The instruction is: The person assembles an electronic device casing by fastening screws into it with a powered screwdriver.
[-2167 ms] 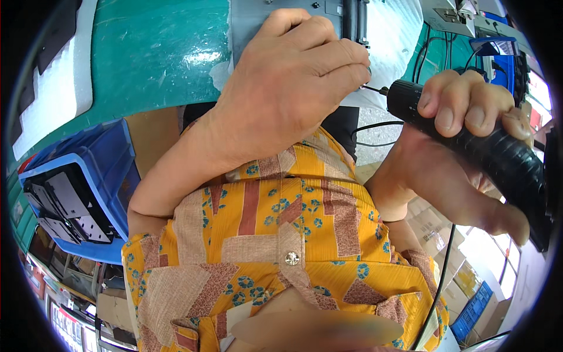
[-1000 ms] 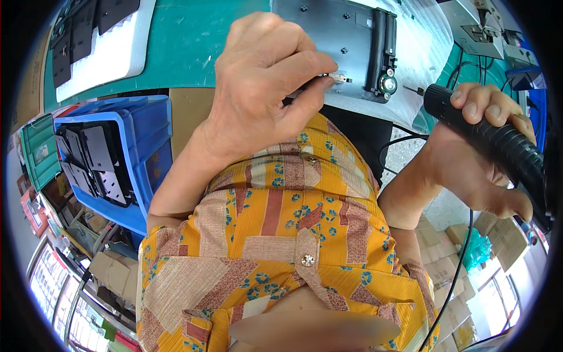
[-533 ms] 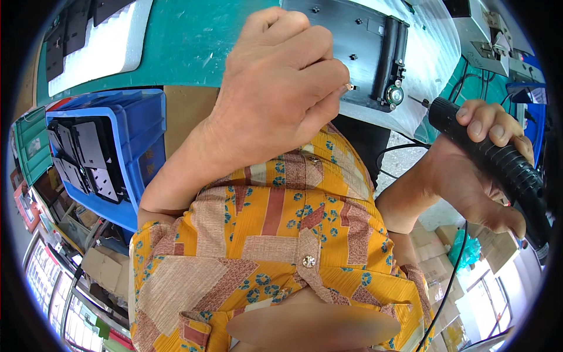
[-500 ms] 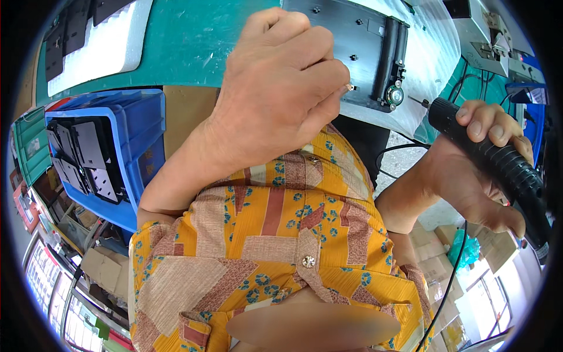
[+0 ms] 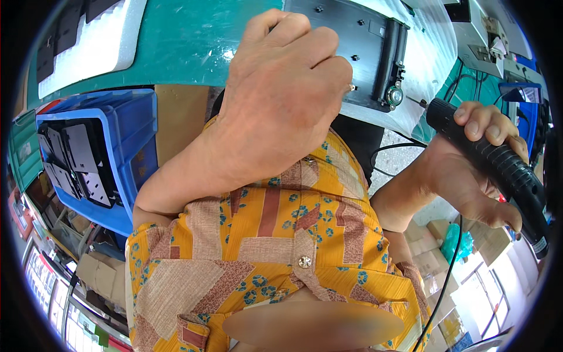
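Observation:
My left hand [image 5: 287, 94] is curled, back upward, over the near left part of a flat black plastic panel [image 5: 337, 35]. Its fingertips are hidden, so what it pinches, if anything, cannot be seen; a tiny brass-coloured piece [image 5: 351, 88] shows beside its knuckles. On the right, my right hand [image 5: 469, 158] is wrapped round a black electric screwdriver [image 5: 495, 155] with a ribbed grip. Its thin bit [image 5: 421, 103] points left, apart from the panel, toward a small round metal-rimmed part [image 5: 394, 95] at the panel's near right corner.
The panel lies on translucent wrap [image 5: 431, 53] over a green table [image 5: 182, 47]. White foam [image 5: 126, 44] with black panels is at far left. Below it, a blue crate [image 5: 132, 146] holds black parts. A dark cable [image 5: 448, 281] hangs at right; metal boxes [image 5: 475, 35] stand at far right.
My left hand has turned slightly, its fingers now more tucked under. My right hand holds the screwdriver nearly still. The crate and foam appear shifted a little left in the view.

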{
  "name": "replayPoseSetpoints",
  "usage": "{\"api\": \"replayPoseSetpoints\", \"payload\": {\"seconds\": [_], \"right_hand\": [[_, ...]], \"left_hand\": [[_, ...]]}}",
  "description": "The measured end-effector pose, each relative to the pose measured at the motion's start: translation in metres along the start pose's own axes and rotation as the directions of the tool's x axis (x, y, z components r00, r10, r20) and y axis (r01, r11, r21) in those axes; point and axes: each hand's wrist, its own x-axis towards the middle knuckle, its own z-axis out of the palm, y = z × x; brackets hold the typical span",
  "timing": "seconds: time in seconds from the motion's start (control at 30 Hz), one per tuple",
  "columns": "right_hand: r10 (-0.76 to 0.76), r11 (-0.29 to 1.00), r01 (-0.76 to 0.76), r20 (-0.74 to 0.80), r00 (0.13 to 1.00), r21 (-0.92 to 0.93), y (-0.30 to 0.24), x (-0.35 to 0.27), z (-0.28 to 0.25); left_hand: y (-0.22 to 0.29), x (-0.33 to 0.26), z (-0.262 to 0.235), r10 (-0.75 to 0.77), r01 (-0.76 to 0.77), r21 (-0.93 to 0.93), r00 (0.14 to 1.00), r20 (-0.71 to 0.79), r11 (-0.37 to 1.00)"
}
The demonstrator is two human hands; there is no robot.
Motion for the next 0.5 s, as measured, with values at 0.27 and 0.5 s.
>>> {"api": "replayPoseSetpoints", "payload": {"seconds": [0.27,0.5], "right_hand": [[0.006,1.0,-0.006,-0.025,1.0,0.015,-0.002,0.0,0.006],[-0.009,1.0,0.008,0.025,1.0,0.016,-0.001,0.003,0.007]], "left_hand": [[0.007,0.007,-0.009,-0.025,0.023,0.016,0.996,0.084,1.0],[0.011,0.011,-0.015,-0.071,0.069,0.02,0.991,0.117,0.997]]}}
